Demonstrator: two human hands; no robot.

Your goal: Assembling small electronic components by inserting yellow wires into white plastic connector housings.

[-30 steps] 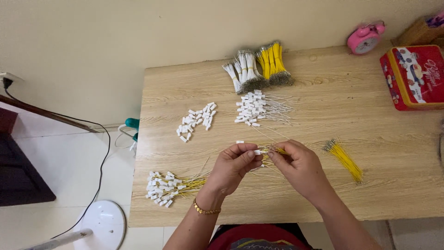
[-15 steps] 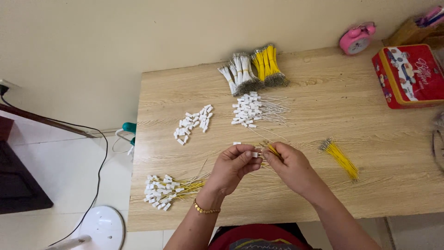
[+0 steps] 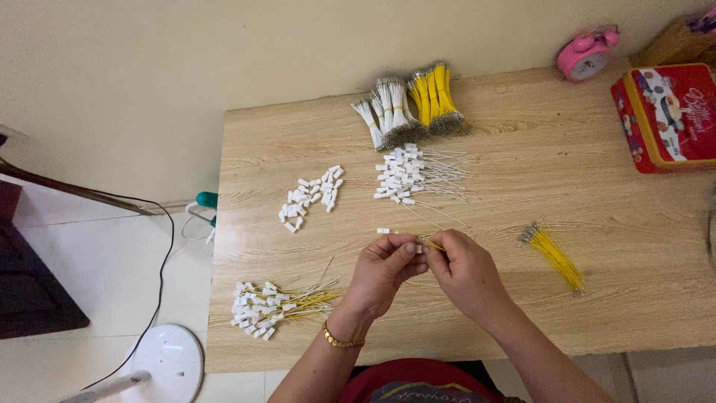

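Observation:
My left hand (image 3: pixel 380 275) and my right hand (image 3: pixel 464 270) meet over the front middle of the wooden table (image 3: pixel 597 186). My left fingertips pinch a small white connector (image 3: pixel 409 248). My right fingers grip a thin yellow wire (image 3: pixel 434 244) whose end points at that connector. A single white connector with a wire (image 3: pixel 384 230) lies just beyond my hands. To my left lies a pile of finished white connectors on yellow wires (image 3: pixel 272 304). On my right rests a small bunch of yellow wires (image 3: pixel 553 254).
Loose white connectors (image 3: pixel 312 196) lie at the left middle. White connectors with white wires (image 3: pixel 414 175) lie beyond my hands. Bundles of white wires (image 3: pixel 388 116) and yellow wires (image 3: pixel 436 97) sit at the far edge. A red tin (image 3: pixel 664 116) and pink clock (image 3: pixel 588 54) stand far right.
The view shifted slightly. My hands stayed together at the table's front, working the yellow wire and white connector; the piles have not moved.

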